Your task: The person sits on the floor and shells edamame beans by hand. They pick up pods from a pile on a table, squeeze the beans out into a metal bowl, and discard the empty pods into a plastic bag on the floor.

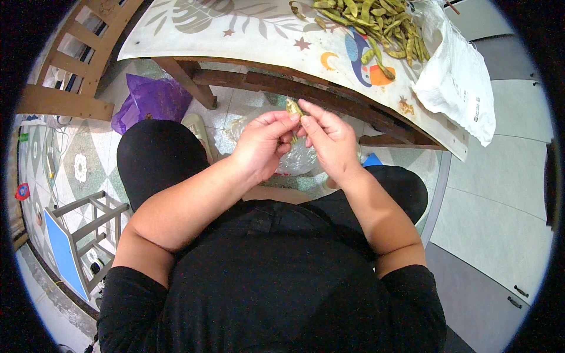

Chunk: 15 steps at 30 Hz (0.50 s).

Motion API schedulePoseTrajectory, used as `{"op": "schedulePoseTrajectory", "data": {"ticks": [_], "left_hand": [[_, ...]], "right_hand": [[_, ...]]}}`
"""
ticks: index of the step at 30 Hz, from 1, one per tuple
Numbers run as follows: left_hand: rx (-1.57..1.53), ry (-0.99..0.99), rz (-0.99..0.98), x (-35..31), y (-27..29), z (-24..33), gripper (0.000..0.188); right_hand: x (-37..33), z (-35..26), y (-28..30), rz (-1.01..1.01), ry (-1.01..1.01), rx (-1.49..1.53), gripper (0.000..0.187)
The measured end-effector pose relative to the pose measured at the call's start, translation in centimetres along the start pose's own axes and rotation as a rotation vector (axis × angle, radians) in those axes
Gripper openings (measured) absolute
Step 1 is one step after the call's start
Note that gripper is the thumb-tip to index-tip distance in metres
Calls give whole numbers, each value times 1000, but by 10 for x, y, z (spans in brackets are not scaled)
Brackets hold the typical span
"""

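Note:
Between my fingertips, in front of the table edge, is a green bean pod (292, 107) that looks split, with a pale inside showing. My left hand (266, 140) pinches it with thumb and forefinger, the other fingers curled. My right hand (331, 138) grips its other side, thumb against the pod. Both hands are over a clear plastic bag (299, 160) on the floor between my legs; what lies inside the bag I cannot make out. A heap of green and yellowish bean pods (385, 22) lies on the table at the far right.
The table (259, 35) has a printed white cloth. A white sack (456, 76) hangs over its right edge beside the pods. A purple bag (154, 100) sits on the tiled floor at left, near a wooden chair (65, 105). A blue-topped stool (67, 253) lies further left; pale cabinets (491, 200) stand at right.

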<state>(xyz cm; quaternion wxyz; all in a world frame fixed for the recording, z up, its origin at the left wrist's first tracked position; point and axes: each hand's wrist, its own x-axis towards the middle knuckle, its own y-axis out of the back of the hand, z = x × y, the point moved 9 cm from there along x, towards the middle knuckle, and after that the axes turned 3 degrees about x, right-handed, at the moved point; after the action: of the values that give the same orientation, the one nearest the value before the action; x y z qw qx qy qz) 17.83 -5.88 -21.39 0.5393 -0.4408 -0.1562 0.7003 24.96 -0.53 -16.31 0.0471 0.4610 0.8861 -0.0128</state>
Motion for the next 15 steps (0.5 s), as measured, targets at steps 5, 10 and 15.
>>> {"op": "schedulePoseTrajectory", "data": {"ticks": [5, 10, 15], "left_hand": [[-70, -16, 5, -1, -2, 9, 9], [-194, 98, -48, -2, -6, 4, 10], [-326, 285, -83, -3, -5, -14, 14]], "right_hand": [[0, 13, -1, -81, -248, 125, 14], [-1, 17, -6, -164, -318, 304, 10], [-3, 16, -9, -219, -332, 397, 8]]}}
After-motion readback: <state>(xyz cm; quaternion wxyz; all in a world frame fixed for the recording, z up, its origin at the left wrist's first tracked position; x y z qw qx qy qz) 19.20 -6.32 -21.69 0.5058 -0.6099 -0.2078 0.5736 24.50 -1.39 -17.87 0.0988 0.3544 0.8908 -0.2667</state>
